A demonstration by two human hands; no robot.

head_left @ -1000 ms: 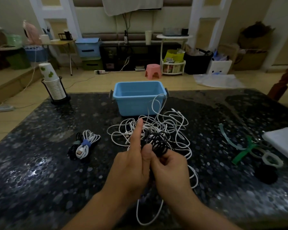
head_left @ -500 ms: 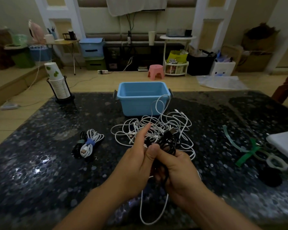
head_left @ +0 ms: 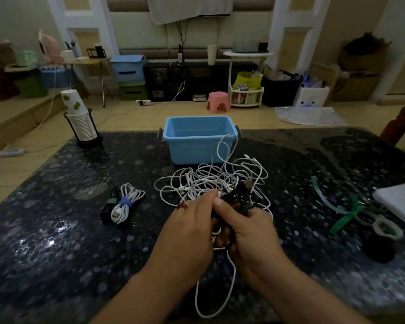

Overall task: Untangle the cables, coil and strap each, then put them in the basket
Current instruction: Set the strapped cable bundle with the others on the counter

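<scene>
In the head view, both hands met over the near middle of the dark speckled table (head_left: 56,242). The left hand (head_left: 189,232) and the right hand (head_left: 250,230) were each curled round a black cable (head_left: 237,197), which bunched up between them; its plug end stuck out just above the right hand's thumb. Exactly which fingers pinched it was hard to tell in the dim light. Behind the hands lay a tangle of white cables (head_left: 211,181), with one loop rising against the front wall of the blue basket (head_left: 197,141), and one white strand trailing toward the near edge. To the left, well apart from the tangle, sat two coiled, strapped cables (head_left: 123,203), one white and one black, side by side. Green straps (head_left: 344,216) lay at the right.
</scene>
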